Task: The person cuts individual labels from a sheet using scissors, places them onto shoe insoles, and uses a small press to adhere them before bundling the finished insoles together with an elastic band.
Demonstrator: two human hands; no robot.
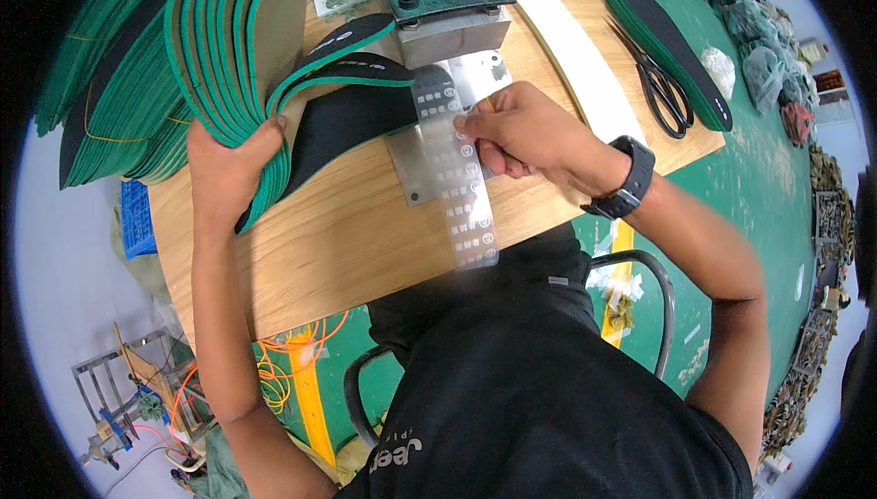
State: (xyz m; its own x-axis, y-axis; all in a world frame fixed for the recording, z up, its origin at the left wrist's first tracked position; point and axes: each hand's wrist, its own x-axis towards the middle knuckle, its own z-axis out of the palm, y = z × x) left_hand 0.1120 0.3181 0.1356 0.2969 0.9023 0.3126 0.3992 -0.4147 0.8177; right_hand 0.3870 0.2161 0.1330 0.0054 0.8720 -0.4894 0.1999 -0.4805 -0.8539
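Observation:
My left hand (228, 170) is closed around a fanned bunch of insoles (239, 52) with green foam edges and tan undersides. From this bunch one black-topped insole (347, 125) stretches right, its end reaching the flat metal plate (411, 170). Two more curl up above it, with small white marks on their black faces. My right hand (539, 129), with a black watch on its wrist, pinches a clear film strip (468, 216) that bears rows of white prints. This strip crosses the plate and hangs toward the table's front edge. Directly beyond it stands the press's metal block (454, 38).
Tied stacks of green insoles (123, 102) crowd the table's left side. On the right lie black scissors (662, 88), another stack of insoles (671, 52) and a long white strip (580, 52). A blue crate (137, 216) sits below the left edge; bagged goods line the right wall.

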